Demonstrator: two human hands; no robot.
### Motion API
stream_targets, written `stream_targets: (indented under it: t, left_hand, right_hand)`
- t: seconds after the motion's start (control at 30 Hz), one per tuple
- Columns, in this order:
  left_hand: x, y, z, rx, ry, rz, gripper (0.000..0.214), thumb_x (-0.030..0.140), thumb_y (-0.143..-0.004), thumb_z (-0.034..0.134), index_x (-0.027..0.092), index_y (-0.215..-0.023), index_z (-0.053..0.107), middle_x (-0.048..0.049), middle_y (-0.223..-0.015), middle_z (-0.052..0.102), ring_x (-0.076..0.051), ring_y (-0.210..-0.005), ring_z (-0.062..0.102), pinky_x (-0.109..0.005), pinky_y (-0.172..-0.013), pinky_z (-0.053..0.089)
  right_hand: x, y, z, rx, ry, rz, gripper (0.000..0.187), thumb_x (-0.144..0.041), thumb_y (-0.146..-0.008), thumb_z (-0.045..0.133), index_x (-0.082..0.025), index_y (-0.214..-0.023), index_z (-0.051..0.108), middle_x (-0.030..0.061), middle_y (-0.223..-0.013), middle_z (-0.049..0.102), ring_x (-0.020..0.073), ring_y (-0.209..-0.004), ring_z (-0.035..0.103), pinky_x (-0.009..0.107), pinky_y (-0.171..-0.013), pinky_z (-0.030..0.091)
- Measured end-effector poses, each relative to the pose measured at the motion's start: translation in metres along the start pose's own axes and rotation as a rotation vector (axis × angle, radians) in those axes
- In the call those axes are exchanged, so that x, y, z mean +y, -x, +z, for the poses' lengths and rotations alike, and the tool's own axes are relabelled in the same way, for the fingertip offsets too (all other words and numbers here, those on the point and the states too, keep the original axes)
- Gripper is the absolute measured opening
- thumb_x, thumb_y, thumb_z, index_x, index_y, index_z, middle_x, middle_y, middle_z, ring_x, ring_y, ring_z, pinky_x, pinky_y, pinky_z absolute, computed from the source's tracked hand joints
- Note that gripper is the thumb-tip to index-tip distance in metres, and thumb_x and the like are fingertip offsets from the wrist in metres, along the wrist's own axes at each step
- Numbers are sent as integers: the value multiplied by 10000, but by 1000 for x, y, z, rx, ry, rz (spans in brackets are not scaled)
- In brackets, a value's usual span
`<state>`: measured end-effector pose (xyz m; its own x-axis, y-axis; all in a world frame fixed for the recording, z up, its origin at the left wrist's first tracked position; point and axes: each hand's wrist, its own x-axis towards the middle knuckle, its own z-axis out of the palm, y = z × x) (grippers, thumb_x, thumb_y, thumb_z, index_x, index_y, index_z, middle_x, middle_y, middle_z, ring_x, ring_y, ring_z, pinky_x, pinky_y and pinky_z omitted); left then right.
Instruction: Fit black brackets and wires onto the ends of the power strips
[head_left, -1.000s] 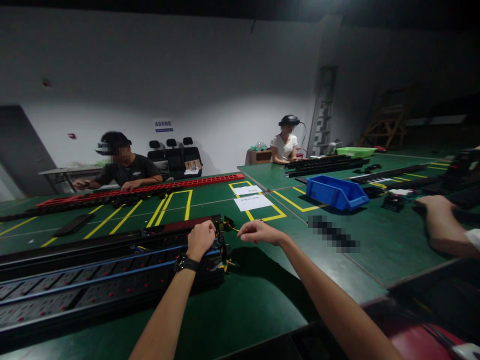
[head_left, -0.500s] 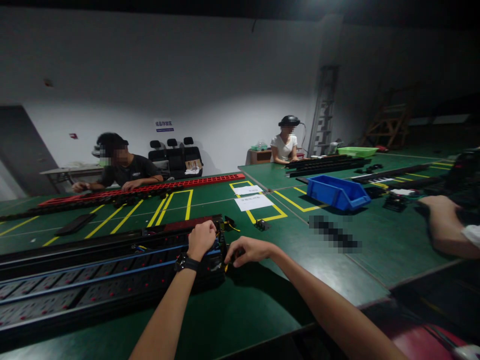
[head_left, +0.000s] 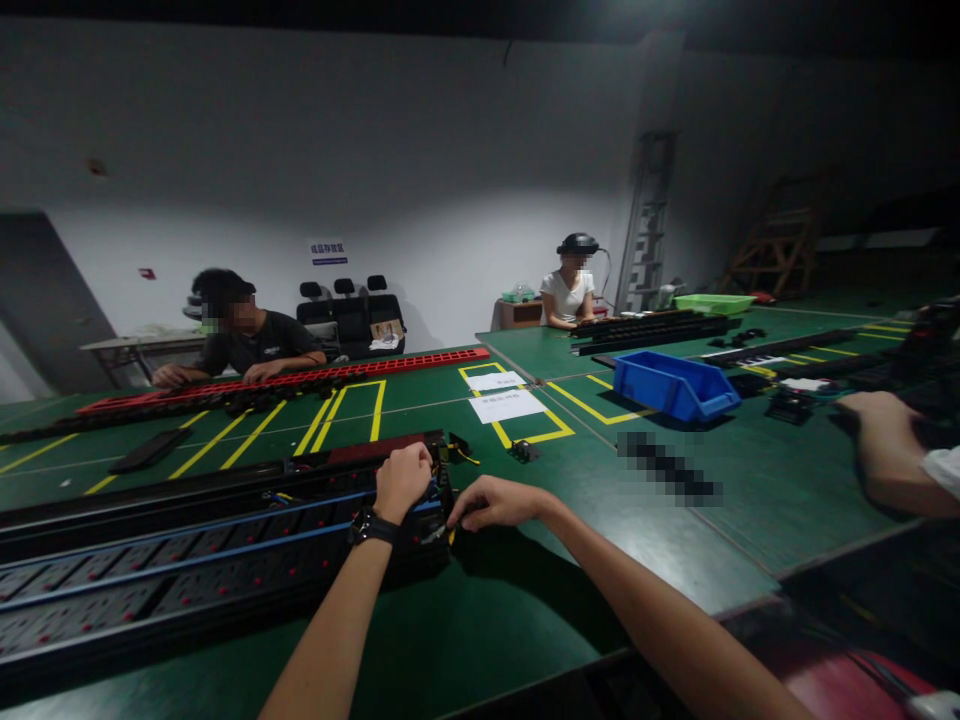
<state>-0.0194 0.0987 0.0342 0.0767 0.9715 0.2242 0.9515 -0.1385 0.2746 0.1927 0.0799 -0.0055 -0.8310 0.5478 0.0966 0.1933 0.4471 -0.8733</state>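
Observation:
A long black housing (head_left: pixel 247 580) with grey segments, red dots and blue strips lies across the lower left of the table. Its right end carries small wires and dark fittings. Over that end, my left hand (head_left: pixel 405 480), with a watch on the wrist, is closed, its fingertips hidden behind the knuckles. My right hand (head_left: pixel 495 502) comes in from the right with curled fingers, the fingertips at the end face beside a short yellow wire (head_left: pixel 451 537). Whatever these fingers hold is too small and dark to make out.
Beyond the housing are white paper sheets (head_left: pixel 508 404), a small black part (head_left: pixel 523 451) and a blue bin (head_left: pixel 673 386). A red lattice rail (head_left: pixel 360 372) lies before one co-worker (head_left: pixel 262 340); another person (head_left: pixel 570 290) sits farther back. Someone's arm (head_left: pixel 892 450) reaches in at right.
My right hand has shifted very slightly left and its fingers have drawn together a little at the housing's end. The left-hand co-worker's hand has come down to the rail.

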Motion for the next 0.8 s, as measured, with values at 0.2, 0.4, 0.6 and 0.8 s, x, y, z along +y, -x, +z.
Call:
stream_targets:
  t: [0.2, 0.4, 0.6, 0.8]
  left_hand:
    - [1, 0, -1, -4, 3, -3, 252, 221, -868, 464, 274, -895, 708, -60, -950, 760, -241, -916, 702, -300, -762, 490]
    - [1, 0, 0, -5, -7, 0, 247, 224, -861, 463, 271, -897, 704, -60, -939, 758, -241, -904, 704, -294, -743, 482]
    - [0, -1, 0, 0, -8, 3, 242, 228, -859, 464, 275, -892, 699, -57, -930, 757, -246, -899, 704, -299, -734, 477]
    - [0, 0, 0, 0, -3, 8, 246, 218, -856, 461, 274, -892, 698, -54, -938, 757, -248, -901, 704, -302, -733, 478]
  right_hand:
    - [-4, 0, 1, 5, 66, -15, 308, -147, -858, 639, -188, -1135, 768, 41, -1015, 752, 130, -802, 636, 215, -725, 482]
    - [1, -5, 9, 18, 50, -31, 296, -182, -853, 680, -162, -1139, 754, 58, -1028, 750, 146, -857, 658, 227, -770, 502]
    - [0, -5, 11, 41, 76, -37, 302, -137, -838, 673, -166, -1127, 757, 49, -1030, 753, 142, -864, 660, 228, -800, 502]
    - [2, -5, 11, 40, 31, 7, 314, -154, -899, 589, -170, -1183, 724, 56, -1043, 731, 96, -709, 609, 190, -642, 492]
